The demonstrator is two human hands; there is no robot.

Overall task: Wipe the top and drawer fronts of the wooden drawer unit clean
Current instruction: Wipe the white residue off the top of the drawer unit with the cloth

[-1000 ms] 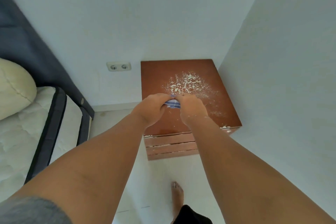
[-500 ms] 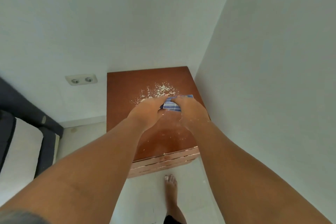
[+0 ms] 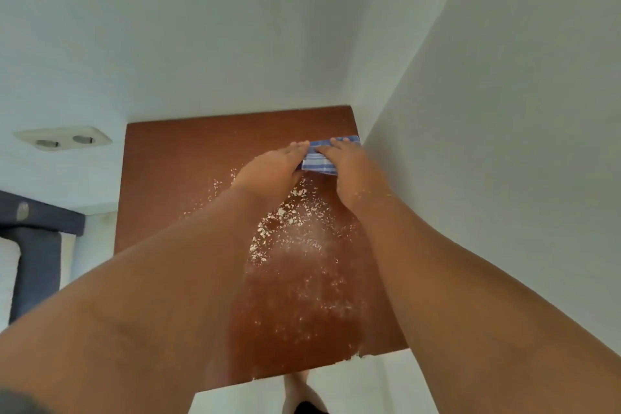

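Drawer unit [image 3: 188, 178] stands in the room's corner, its top strewn with white powder [image 3: 295, 239]. The left hand [image 3: 272, 171] and right hand [image 3: 353, 175] press a folded blue cloth [image 3: 317, 161] flat, fingers straight, at the far right edge. Pulling frontward in overlapping strokes should gather powder without scattering.

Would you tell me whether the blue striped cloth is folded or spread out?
Folded: the cloth is a small thick pad pressed under the left hand and right hand.

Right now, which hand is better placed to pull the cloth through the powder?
Left, probably. The left hand rests on the left end of the striped cloth, in line with the thickest powder; the right hand is nearer the wall.
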